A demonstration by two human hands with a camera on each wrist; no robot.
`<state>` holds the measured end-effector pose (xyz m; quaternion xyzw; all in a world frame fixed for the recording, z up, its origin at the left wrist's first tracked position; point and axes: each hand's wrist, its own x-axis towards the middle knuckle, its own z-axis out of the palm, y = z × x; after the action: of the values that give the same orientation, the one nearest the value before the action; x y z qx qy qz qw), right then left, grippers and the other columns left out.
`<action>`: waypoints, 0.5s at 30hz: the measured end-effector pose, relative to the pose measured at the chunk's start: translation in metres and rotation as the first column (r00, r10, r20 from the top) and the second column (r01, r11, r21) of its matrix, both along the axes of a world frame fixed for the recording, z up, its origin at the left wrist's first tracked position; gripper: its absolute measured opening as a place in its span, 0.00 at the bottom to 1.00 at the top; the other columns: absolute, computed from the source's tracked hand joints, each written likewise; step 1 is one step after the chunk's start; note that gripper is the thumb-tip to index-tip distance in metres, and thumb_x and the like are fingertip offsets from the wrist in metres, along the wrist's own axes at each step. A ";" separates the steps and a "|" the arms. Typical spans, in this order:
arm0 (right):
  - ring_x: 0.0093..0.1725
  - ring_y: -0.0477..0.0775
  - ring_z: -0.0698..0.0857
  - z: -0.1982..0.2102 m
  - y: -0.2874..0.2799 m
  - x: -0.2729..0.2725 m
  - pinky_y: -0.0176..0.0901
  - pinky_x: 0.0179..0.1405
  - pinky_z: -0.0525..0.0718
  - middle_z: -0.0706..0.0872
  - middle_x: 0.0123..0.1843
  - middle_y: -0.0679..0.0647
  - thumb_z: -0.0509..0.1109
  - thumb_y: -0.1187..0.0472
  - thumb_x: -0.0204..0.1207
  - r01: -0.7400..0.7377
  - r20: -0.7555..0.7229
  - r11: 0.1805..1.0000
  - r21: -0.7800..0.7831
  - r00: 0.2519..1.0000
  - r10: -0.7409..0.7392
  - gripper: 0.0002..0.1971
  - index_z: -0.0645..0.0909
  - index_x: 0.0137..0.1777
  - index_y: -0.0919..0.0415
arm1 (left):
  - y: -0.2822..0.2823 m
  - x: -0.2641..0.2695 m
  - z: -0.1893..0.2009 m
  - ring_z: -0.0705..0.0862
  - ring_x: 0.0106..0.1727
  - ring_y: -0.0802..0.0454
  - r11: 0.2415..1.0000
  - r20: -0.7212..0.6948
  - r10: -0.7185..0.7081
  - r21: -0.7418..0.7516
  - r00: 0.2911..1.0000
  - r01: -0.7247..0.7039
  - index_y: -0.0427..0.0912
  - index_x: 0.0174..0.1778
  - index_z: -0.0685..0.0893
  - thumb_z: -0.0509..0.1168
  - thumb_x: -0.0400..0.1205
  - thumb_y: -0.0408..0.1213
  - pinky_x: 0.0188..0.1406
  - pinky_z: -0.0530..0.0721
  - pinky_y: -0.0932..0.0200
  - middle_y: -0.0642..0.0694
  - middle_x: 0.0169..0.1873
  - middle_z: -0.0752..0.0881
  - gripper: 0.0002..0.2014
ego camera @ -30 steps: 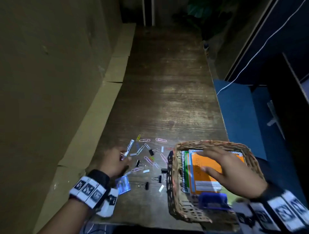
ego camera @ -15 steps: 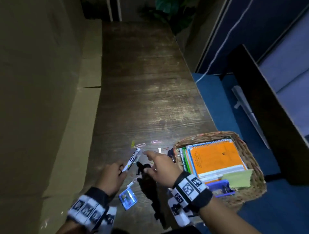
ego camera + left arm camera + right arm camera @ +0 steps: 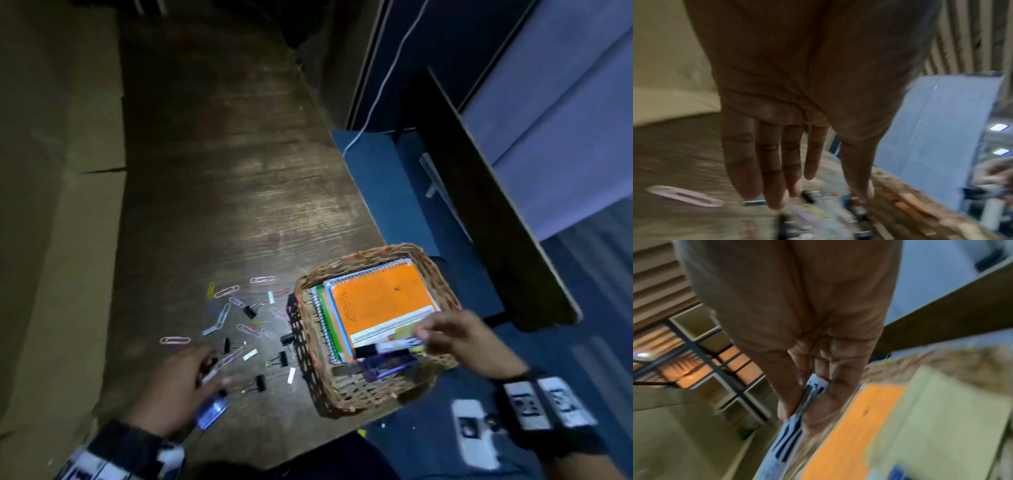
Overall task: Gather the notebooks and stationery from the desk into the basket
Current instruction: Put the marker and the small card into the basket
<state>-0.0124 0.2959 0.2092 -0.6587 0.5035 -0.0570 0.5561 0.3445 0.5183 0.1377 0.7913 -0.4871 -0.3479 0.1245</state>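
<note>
Our right hand (image 3: pixel 459 337) has the marker (image 3: pixel 387 348) pinched by its end, low over the basket (image 3: pixel 363 397). Left hand (image 3: pixel 178 387) is spread flat, empty, over the clips (image 3: pixel 239 329) on the desk (image 3: pixel 219 171). A thin pinch like that could let the marker roll out; a sloppy sweep scatters clips off the edge.

The head view looks steeply down from above onto the surface (image 3: pixel 222 171), with the basket (image 3: pixel 342 394) at lower right. The left wrist view sits close behind its fingers (image 3: pixel 772 162), facing low along the surface toward the basket (image 3: pixel 906 206). The right wrist view looks past its fingers (image 3: pixel 838 386) down into the basket (image 3: pixel 972 356). All three share the basket.
</note>
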 end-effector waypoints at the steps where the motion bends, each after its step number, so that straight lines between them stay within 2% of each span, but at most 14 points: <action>1: 0.30 0.41 0.80 -0.003 -0.013 -0.018 0.26 0.29 0.79 0.86 0.27 0.52 0.72 0.76 0.71 -0.013 -0.072 0.998 -0.056 0.997 0.008 0.10 0.87 0.32 0.64 | 0.009 0.009 -0.005 0.86 0.50 0.47 0.996 0.075 0.062 0.057 0.995 -0.067 0.47 0.57 0.84 0.75 0.69 0.51 0.43 0.78 0.57 0.46 0.50 0.89 0.23; 4: 0.21 0.38 0.75 -0.013 -0.047 -0.061 0.26 0.21 0.72 0.82 0.20 0.51 0.73 0.73 0.71 -0.084 -0.306 0.991 -0.103 0.951 0.049 0.12 0.86 0.28 0.60 | 0.032 0.018 -0.020 0.83 0.58 0.40 0.964 0.160 0.165 0.183 0.973 -0.193 0.41 0.62 0.82 0.76 0.68 0.51 0.52 0.77 0.53 0.37 0.57 0.85 0.29; 6: 0.19 0.36 0.76 -0.025 -0.061 -0.067 0.25 0.23 0.71 0.84 0.21 0.47 0.76 0.61 0.68 -0.201 -0.430 0.971 -0.125 0.894 0.130 0.07 0.86 0.30 0.52 | 0.044 0.008 -0.032 0.81 0.61 0.40 0.946 0.103 0.235 0.203 0.966 -0.252 0.40 0.66 0.79 0.79 0.63 0.53 0.56 0.77 0.54 0.37 0.61 0.82 0.37; 8: 0.25 0.36 0.81 -0.036 -0.069 -0.059 0.30 0.29 0.75 0.85 0.25 0.43 0.77 0.61 0.67 -0.339 -0.570 0.926 -0.168 0.799 0.189 0.11 0.84 0.29 0.45 | 0.048 -0.010 -0.041 0.78 0.64 0.43 0.946 0.053 0.265 0.181 0.963 -0.270 0.41 0.69 0.75 0.80 0.58 0.54 0.59 0.74 0.58 0.40 0.63 0.77 0.45; 9: 0.28 0.37 0.82 -0.040 -0.070 -0.052 0.32 0.32 0.75 0.85 0.25 0.44 0.77 0.64 0.67 -0.362 -0.602 0.915 -0.181 0.776 0.188 0.14 0.82 0.28 0.43 | 0.049 -0.019 -0.046 0.76 0.65 0.44 0.950 0.043 0.256 0.175 0.966 -0.259 0.41 0.70 0.73 0.81 0.57 0.54 0.59 0.72 0.59 0.41 0.63 0.74 0.47; 10: 0.34 0.40 0.85 -0.044 -0.068 -0.045 0.38 0.35 0.76 0.86 0.29 0.45 0.76 0.66 0.66 -0.380 -0.622 0.906 -0.188 0.759 0.190 0.16 0.82 0.32 0.41 | 0.049 -0.027 -0.050 0.74 0.66 0.44 0.956 0.048 0.235 0.172 0.971 -0.239 0.41 0.71 0.71 0.81 0.57 0.53 0.59 0.70 0.60 0.41 0.64 0.72 0.48; 11: 0.42 0.51 0.88 -0.046 -0.065 -0.037 0.43 0.39 0.77 0.89 0.37 0.48 0.75 0.68 0.67 -0.402 -0.632 0.894 -0.198 0.749 0.197 0.14 0.84 0.38 0.45 | 0.049 -0.033 -0.054 0.72 0.67 0.44 0.961 0.068 0.209 0.169 0.976 -0.218 0.41 0.72 0.69 0.81 0.58 0.51 0.61 0.69 0.59 0.42 0.64 0.71 0.47; 12: 0.49 0.60 0.88 -0.047 -0.061 -0.029 0.46 0.44 0.78 0.90 0.45 0.55 0.73 0.69 0.68 -0.425 -0.641 0.882 -0.206 0.740 0.206 0.12 0.86 0.43 0.49 | 0.050 -0.037 -0.060 0.71 0.67 0.42 0.964 0.100 0.195 0.162 0.976 -0.209 0.41 0.71 0.70 0.81 0.59 0.49 0.62 0.69 0.57 0.42 0.64 0.71 0.46; 13: 0.53 0.63 0.87 -0.051 -0.058 -0.026 0.46 0.48 0.79 0.90 0.51 0.58 0.72 0.70 0.68 -0.452 -0.656 0.869 -0.203 0.722 0.222 0.12 0.87 0.47 0.53 | 0.051 -0.040 -0.064 0.72 0.67 0.40 0.964 0.128 0.200 0.149 0.971 -0.218 0.39 0.69 0.72 0.81 0.59 0.45 0.62 0.71 0.55 0.41 0.64 0.72 0.42; 15: 0.56 0.61 0.86 -0.056 -0.056 -0.025 0.45 0.53 0.79 0.87 0.57 0.58 0.74 0.69 0.67 -0.503 -0.682 0.847 -0.174 0.681 0.264 0.12 0.86 0.49 0.55 | 0.053 -0.043 -0.071 0.77 0.62 0.36 0.956 0.134 0.258 0.110 0.957 -0.273 0.36 0.63 0.77 0.79 0.59 0.34 0.59 0.75 0.51 0.38 0.60 0.74 0.34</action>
<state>-0.0369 0.2401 0.1535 -0.8174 0.4903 0.2006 0.2264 0.3014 0.5712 0.0669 0.8751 -0.3595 -0.3109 0.0905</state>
